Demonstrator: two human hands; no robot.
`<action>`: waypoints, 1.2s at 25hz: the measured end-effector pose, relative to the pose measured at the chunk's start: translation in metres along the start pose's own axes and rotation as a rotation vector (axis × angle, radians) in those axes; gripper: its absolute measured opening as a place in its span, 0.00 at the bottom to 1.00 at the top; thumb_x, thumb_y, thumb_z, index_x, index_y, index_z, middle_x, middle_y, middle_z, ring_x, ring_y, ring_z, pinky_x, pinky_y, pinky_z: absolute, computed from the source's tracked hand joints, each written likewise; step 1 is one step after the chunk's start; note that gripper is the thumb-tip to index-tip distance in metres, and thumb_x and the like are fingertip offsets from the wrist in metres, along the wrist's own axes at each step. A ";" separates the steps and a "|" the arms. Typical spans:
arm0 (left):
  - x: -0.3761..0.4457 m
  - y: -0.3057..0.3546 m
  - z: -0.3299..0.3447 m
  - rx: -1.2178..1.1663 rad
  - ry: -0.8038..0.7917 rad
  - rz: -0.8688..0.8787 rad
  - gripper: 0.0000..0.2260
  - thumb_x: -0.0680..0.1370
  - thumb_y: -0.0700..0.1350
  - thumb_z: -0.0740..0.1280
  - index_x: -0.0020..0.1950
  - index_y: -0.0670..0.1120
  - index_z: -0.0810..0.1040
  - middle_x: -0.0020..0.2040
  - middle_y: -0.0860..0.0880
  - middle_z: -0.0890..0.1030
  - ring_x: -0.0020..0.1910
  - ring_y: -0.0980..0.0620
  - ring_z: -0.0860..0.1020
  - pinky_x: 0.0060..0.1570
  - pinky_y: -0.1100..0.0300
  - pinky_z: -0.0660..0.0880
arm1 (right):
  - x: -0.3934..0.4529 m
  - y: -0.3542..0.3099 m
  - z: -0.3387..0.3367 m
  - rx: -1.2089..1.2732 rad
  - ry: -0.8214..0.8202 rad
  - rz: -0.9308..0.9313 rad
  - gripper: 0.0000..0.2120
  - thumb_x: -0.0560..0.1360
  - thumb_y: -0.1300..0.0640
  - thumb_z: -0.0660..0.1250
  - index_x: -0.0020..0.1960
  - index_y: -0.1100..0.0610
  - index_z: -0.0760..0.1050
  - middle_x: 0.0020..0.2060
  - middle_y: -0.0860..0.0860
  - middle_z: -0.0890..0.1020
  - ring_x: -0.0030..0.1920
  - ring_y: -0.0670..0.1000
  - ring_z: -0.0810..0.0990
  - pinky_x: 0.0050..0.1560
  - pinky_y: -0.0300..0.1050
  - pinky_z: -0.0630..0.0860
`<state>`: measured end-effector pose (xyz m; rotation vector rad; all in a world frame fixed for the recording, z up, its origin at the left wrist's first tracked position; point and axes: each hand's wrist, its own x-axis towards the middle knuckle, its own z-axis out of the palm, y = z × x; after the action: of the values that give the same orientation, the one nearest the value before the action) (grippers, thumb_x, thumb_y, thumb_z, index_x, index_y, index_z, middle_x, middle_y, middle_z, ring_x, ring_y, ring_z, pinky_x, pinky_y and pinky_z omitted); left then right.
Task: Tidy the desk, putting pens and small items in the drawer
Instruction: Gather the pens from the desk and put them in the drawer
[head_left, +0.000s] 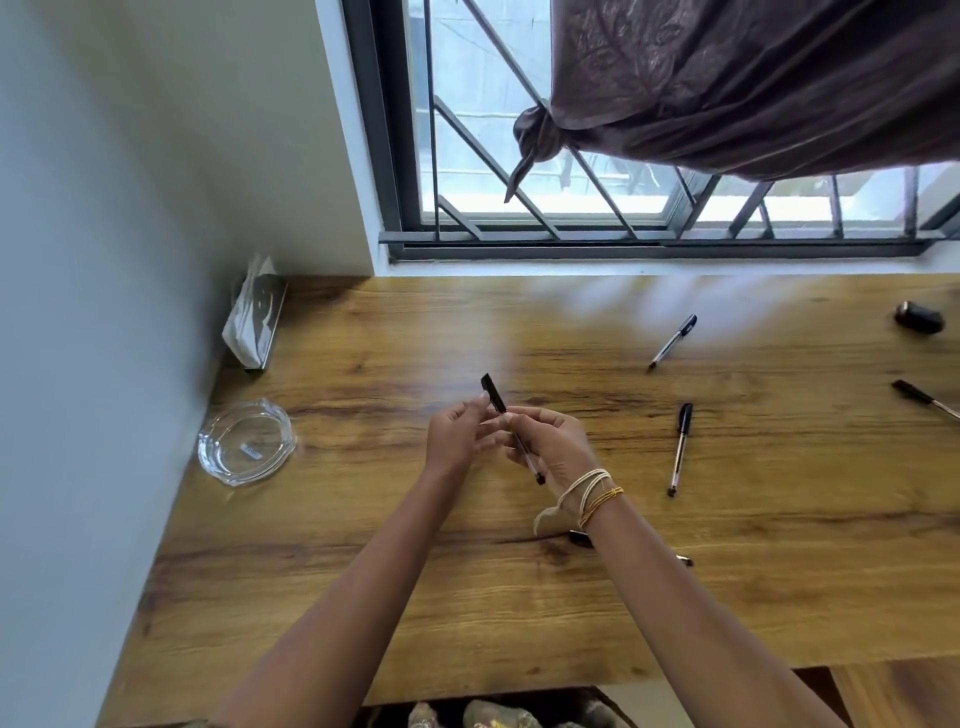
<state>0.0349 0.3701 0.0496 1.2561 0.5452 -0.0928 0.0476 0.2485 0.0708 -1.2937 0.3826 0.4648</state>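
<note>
While both hands meet above the desk's middle, a pen gets its cap.
From the head view, the right hand grips the pen by its barrel and the left hand pinches the black cap at its tip, likely capping it before storage; other pens lie toward the desk's right edge; no drawer shows.

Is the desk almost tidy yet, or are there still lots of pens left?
Not nearly tidy. Nothing looks put away yet, and no drawer is in view. Right now the left hand and right hand hold one clear pen with a black cap. Still on the wooden desk: the clear black-capped pen lying nearest the right hand, another farther back, a third at the right edge, and a small dark object.
</note>
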 end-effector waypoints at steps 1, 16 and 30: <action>0.000 0.000 0.001 -0.010 -0.017 0.029 0.12 0.80 0.45 0.65 0.51 0.35 0.80 0.44 0.41 0.82 0.43 0.47 0.81 0.42 0.55 0.79 | -0.001 0.000 0.002 0.026 -0.019 0.000 0.02 0.73 0.68 0.70 0.44 0.64 0.81 0.33 0.57 0.83 0.29 0.49 0.80 0.31 0.39 0.79; -0.028 -0.018 -0.001 -0.183 0.048 -0.119 0.08 0.81 0.43 0.64 0.46 0.40 0.77 0.40 0.43 0.82 0.28 0.50 0.82 0.28 0.58 0.80 | -0.040 0.013 -0.064 -0.264 0.224 -0.197 0.06 0.73 0.67 0.69 0.49 0.64 0.81 0.38 0.56 0.83 0.38 0.48 0.81 0.43 0.39 0.81; -0.096 -0.066 0.033 -0.085 0.193 -0.056 0.06 0.79 0.42 0.66 0.52 0.40 0.77 0.39 0.44 0.82 0.31 0.49 0.80 0.36 0.53 0.80 | -0.074 0.029 -0.146 -1.119 0.005 -0.257 0.15 0.67 0.56 0.77 0.52 0.52 0.81 0.43 0.47 0.82 0.45 0.45 0.80 0.51 0.41 0.79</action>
<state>-0.0612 0.2966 0.0407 1.1741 0.7436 0.0047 -0.0323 0.1040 0.0515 -2.3880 -0.0925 0.4630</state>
